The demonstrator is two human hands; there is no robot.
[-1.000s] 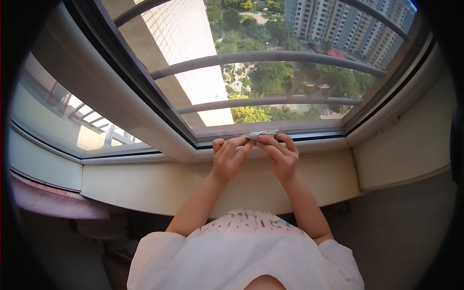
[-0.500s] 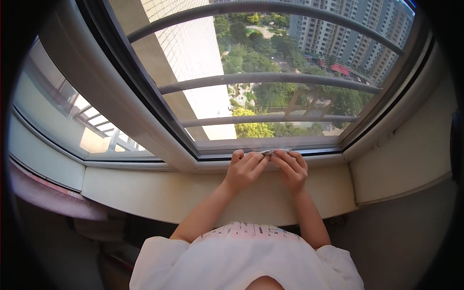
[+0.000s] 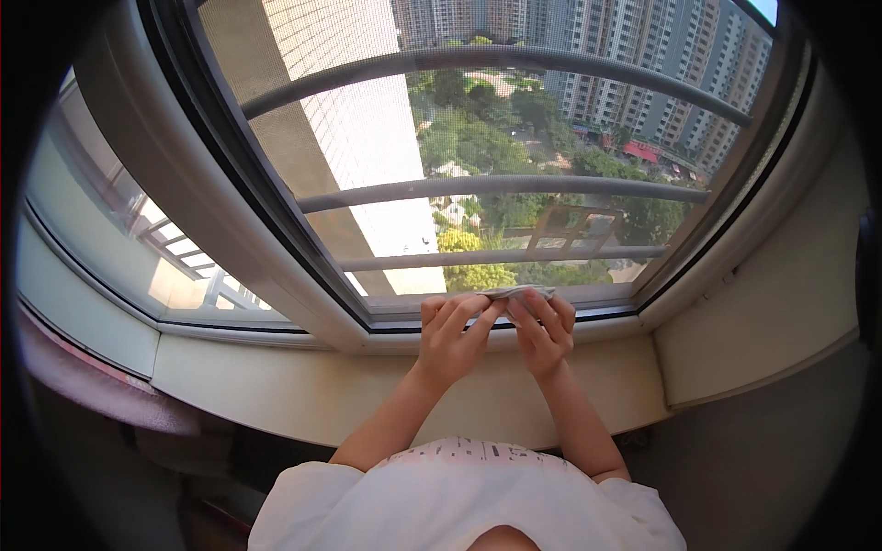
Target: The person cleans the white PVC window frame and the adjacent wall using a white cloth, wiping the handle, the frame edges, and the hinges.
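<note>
My left hand (image 3: 452, 335) and my right hand (image 3: 544, 328) are side by side at the bottom rail of a window frame (image 3: 404, 329). Both grip a small pale folded cloth (image 3: 516, 293), which is pressed against the lower edge of the pane. My fingers cover most of the cloth. My forearms rise from the lower edge over a white top.
A cream window sill (image 3: 303, 395) curves below my hands. Horizontal grey guard bars (image 3: 496, 187) cross the glass outside. A side pane (image 3: 110, 230) stands at the left and a cream wall panel (image 3: 763, 312) at the right. Tall buildings and trees lie far below outside.
Both hands with the cloth have slid down from just above the rail onto the bottom rail of the window, and the view has tilted up a little.
</note>
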